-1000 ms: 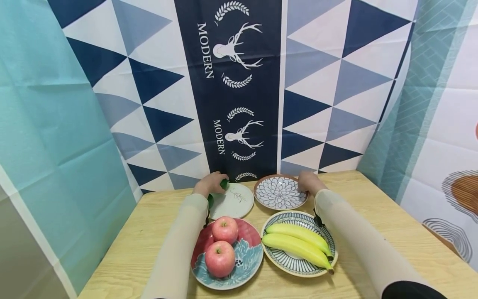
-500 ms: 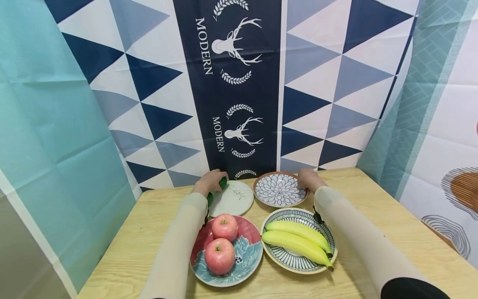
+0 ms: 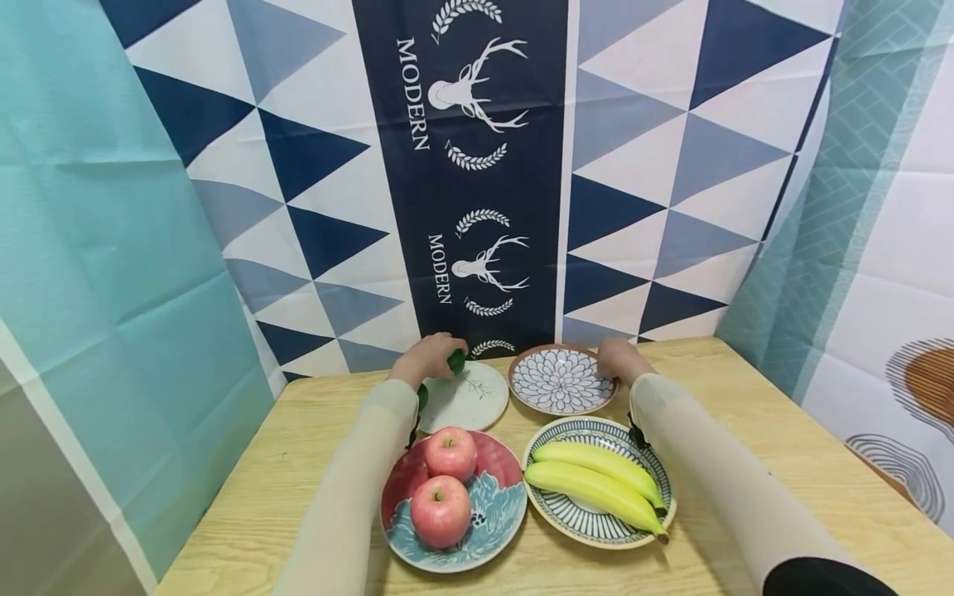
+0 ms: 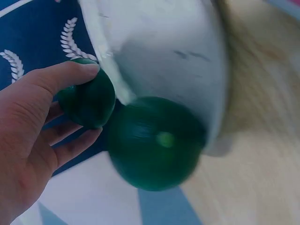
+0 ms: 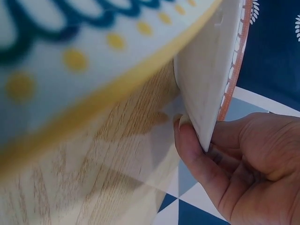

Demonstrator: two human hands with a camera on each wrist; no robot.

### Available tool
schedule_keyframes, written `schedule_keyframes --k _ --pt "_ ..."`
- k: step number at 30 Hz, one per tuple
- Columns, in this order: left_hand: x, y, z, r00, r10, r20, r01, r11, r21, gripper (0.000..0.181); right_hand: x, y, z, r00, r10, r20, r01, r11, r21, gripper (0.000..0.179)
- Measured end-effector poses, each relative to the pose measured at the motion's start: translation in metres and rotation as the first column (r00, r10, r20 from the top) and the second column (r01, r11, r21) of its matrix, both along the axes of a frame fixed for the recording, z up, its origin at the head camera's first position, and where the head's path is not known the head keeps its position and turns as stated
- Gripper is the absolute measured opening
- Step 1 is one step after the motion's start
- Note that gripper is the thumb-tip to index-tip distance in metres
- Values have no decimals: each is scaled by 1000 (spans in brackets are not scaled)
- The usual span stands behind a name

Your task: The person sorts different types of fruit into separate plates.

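In the head view my left hand [image 3: 426, 362] is over the far left edge of a white plate [image 3: 465, 407] with a twig print. Thumb and fingertips pinch a dark green round fruit [image 4: 86, 101]. A second green round fruit [image 4: 157, 143] sits at that plate's left side, mostly hidden by my wrist in the head view. My right hand [image 3: 622, 360] holds the right rim of a brown-rimmed plate with a petal pattern [image 3: 559, 382]. In the right wrist view its fingers [image 5: 199, 161] lie along the plate's underside edge, the rim between them and the thumb side.
Nearer me, a red and blue plate [image 3: 492, 538] carries two apples [image 3: 440, 511]. Beside it a striped bowl [image 3: 551, 517] holds two bananas [image 3: 596, 492]. All stand on a wooden table [image 3: 261, 497], with a patterned cloth [image 3: 484, 182] hanging right behind.
My left hand has shifted slightly right over the white plate with the green fruit in its grip. My right hand stays on the petal plate's rim. The view has tilted a little.
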State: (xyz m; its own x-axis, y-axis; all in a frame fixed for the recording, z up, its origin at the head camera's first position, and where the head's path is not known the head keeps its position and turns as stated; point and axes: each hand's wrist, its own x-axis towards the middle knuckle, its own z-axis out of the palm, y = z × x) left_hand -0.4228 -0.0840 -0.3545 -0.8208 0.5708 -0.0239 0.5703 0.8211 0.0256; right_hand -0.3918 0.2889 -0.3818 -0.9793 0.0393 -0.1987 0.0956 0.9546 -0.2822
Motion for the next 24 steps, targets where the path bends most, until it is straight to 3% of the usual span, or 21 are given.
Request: schedule_keyframes --k 9,19,24 --pt "0 25 24 997 -79 -2 79 995 67 54 3 -2 0 1000 -16 -9 16 999 -38 18" --pt "4 47 49 986 -154 -64 157 987 41 53 5 0 4 997 52 -56 -50 998 28 23" --pt "8 58 54 976 -196 -92 200 979 37 52 5 -1 6 997 59 -56 -57 998 27 23"
